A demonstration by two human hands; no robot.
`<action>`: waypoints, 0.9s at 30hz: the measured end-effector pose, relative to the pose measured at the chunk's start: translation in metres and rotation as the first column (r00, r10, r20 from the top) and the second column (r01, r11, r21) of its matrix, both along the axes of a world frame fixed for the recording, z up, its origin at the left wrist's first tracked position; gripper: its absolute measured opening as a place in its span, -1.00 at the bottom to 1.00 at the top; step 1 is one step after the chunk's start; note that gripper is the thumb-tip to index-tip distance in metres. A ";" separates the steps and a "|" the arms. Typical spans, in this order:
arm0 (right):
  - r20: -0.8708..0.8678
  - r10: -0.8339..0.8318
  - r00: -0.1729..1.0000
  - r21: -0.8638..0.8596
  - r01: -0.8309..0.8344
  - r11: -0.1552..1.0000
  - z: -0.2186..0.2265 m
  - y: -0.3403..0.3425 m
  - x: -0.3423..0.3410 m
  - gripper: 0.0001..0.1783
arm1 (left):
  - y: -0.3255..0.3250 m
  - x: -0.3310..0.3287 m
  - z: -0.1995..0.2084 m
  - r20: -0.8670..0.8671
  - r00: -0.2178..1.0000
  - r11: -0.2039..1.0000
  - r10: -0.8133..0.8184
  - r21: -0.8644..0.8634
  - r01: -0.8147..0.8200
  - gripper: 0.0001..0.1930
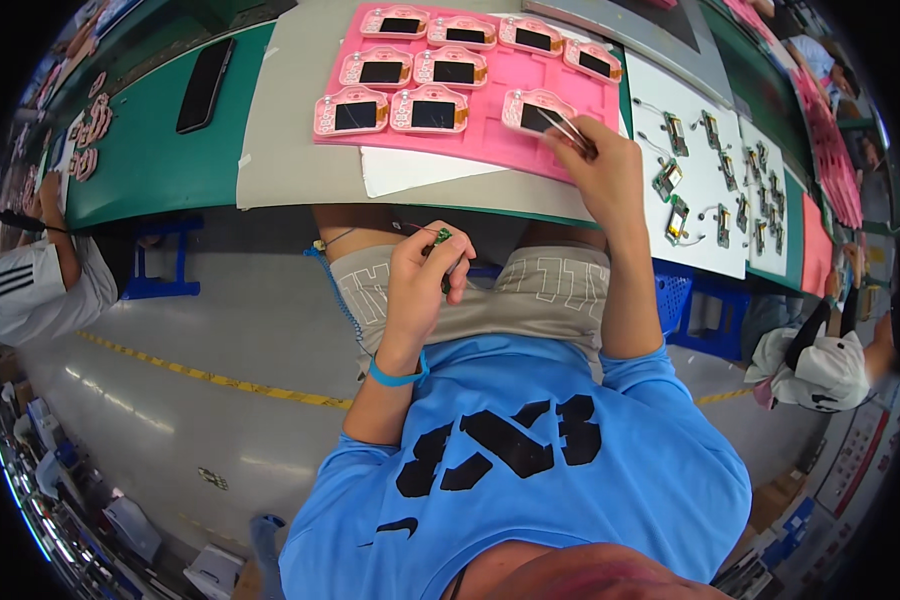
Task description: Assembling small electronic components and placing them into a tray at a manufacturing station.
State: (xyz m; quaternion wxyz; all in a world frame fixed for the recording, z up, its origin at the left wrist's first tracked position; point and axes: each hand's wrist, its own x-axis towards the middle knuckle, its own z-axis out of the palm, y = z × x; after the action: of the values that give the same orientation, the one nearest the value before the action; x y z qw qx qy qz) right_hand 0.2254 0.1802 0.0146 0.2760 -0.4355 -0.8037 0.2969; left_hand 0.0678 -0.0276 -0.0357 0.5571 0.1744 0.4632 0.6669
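My left hand (422,280) is held over my lap below the table edge. Its fingers are closed on a small green circuit board (442,237) with a thin wire sticking out; the fingers hide much of it. My right hand (607,170) pinches metal tweezers (570,130) over the front right of a pink tray (545,72). The tweezers' tips are at the dark screen of a pink device shell (519,104); I cannot tell whether they touch it. Several similar pink shells (433,110) with black screens lie in the tray to the left and behind.
On the right, a white sheet (705,190) holds several circuit boards with wires (677,218). A black phone (206,86) lies on the green mat at left. A blue wrist strap (398,376) with a coiled cord (335,285) is on my left wrist. Other people sit at both sides.
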 end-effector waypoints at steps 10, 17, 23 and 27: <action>-0.428 -0.193 0.883 -0.445 -0.020 0.895 -0.019 -0.011 0.072 -0.78 | 0.084 0.001 0.067 -0.497 0.834 0.970 -0.239 -0.154 0.186 -0.80; -0.482 -0.244 0.841 -0.652 -0.159 0.741 -0.016 -0.025 0.085 -0.73 | 0.172 0.027 0.063 -0.967 0.136 0.968 -0.215 -0.192 0.161 -0.69; -0.513 -0.233 0.826 -0.724 -0.271 0.634 -0.022 -0.025 0.084 -0.74 | 0.183 0.030 0.051 -0.963 0.171 0.960 -0.209 -0.169 0.224 -0.73; -0.544 -0.209 0.813 -0.759 -0.370 0.536 -0.018 -0.022 0.072 -0.73 | 0.181 0.024 0.047 -0.911 0.358 0.964 -0.203 -0.122 0.234 -0.77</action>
State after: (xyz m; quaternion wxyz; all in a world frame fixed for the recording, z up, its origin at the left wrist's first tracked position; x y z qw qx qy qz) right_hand 0.2972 0.1581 -0.0034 0.2464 -0.3616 -0.4570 0.7744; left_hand 0.0921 0.1530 0.0116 0.2898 0.5805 0.6557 0.3861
